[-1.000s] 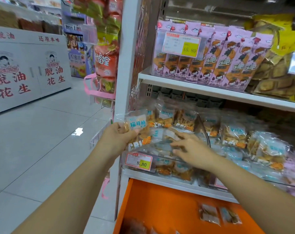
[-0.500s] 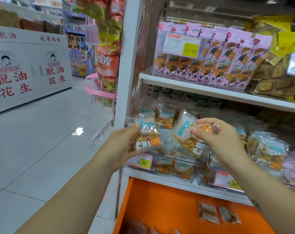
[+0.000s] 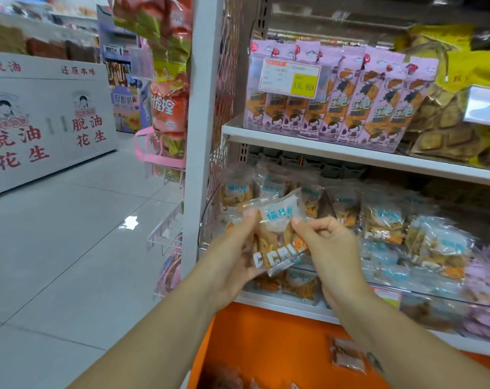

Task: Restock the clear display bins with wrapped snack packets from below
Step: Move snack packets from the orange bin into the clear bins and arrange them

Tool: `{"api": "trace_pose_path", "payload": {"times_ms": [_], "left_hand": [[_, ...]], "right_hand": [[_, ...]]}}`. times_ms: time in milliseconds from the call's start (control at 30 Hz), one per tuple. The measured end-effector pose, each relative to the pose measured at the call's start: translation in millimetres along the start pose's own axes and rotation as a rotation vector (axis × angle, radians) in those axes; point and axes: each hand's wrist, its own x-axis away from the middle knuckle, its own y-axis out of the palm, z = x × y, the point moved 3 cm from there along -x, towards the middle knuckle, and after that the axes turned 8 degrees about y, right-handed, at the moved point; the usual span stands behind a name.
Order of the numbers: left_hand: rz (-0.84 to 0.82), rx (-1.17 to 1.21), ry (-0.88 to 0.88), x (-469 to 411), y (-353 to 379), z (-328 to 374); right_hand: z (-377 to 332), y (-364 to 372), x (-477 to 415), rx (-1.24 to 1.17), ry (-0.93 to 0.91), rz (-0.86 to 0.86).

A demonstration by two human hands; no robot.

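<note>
The left hand (image 3: 232, 259) grips the packets (image 3: 277, 223) from beneath. The right hand (image 3: 332, 248) pinches their upper edge. Both hold them in front of the left bin (image 3: 208, 217). The bin is heaped, so packets released carelessly may slide over its front into the orange drawer (image 3: 266, 346).

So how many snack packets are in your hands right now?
2, overlapping: front packet pinched by the right hand, rear packet gripped by the left hand. Others could hide behind.
</note>
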Motion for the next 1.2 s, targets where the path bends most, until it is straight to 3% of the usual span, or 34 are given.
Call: {"api": "trace_pose_path", "payload": {"times_ms": [267,367,667,1067,1200], "left_hand": [[0.28,-0.346,0.321,0,-30,30],[0.36,-0.36,0.423,0,-47,52],[0.364,-0.378,0.484,-3,-55,59],[0.413,-0.745,0.615,1,-55,56],[0.361,-0.795,0.59,-1,-45,48]], "right_hand": [[-12,17,-10,0.237,-0.131,-0.035],[-9,22,-31,0.5,-0.192,-0.101],[15,51,-49,1.098,-0.222,-0.372],[-17,21,-35,0.576,-0.425,-0.02],[-43,-3,-23,0.495,-0.409,-0.037]]}}
